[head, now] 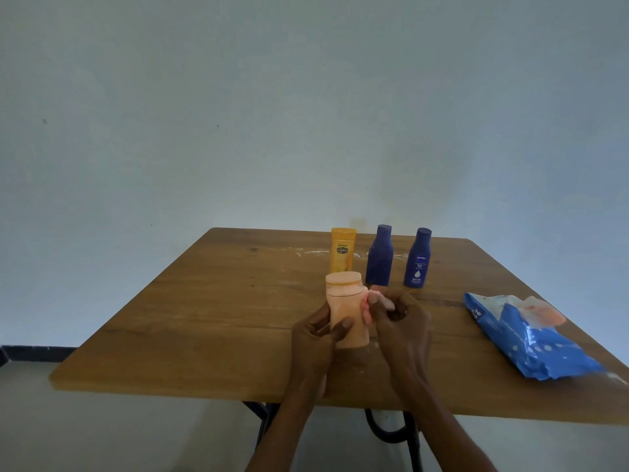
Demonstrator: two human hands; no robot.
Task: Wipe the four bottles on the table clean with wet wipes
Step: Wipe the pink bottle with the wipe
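I have the peach bottle point(347, 310) upright just below the middle of the frame, standing near the front edge of the bench point(204, 318). My left hand point(315, 338) has its fingers wrapped around the lower body, and my right hand point(400, 321) has its fingers pinched shut on a crumpled wet wipe point(376, 303) pressed against the bottle's right side.

I judge this bottle is mid-wipe, so at most one of four is in hand. Behind it, in a row across the centre, stand the yellow bottle point(343, 250), a plain blue bottle point(379, 255) and a labelled blue bottle point(418, 258), none touched by either hand. Whether any is already clean I cannot tell. The wipes pack point(531, 338) lies at lower right, a sheet showing at its opening.
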